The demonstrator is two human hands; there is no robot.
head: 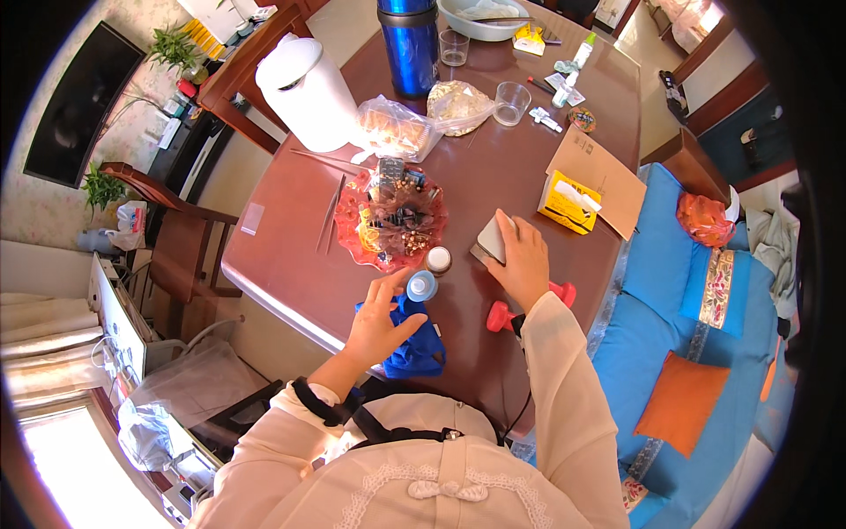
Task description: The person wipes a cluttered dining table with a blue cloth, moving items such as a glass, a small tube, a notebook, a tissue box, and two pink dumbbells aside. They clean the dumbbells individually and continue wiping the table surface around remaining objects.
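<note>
My right hand (525, 261) grips a small grey-topped box (491, 239), with fingers across its top and right side. My left hand (380, 317) is spread with nothing in it, its fingertips close to a bottle with a light blue top (422, 285); whether they touch is unclear. Just beyond that bottle stands a small jar with a white lid (438, 260). A blue cloth (416, 347) lies partly beneath my left hand. Beneath my right wrist sits a red dumbbell (500, 317), partly hidden by the sleeve.
A red scalloped tray (350, 248) holds assorted small items. Around it are chopsticks (330, 215), a bagged loaf (396, 130), a white kettle (310, 92), a blue flask (410, 56) and a glass (512, 104). A yellow tissue pack (568, 210) overlaps flat cardboard (605, 178) at right.
</note>
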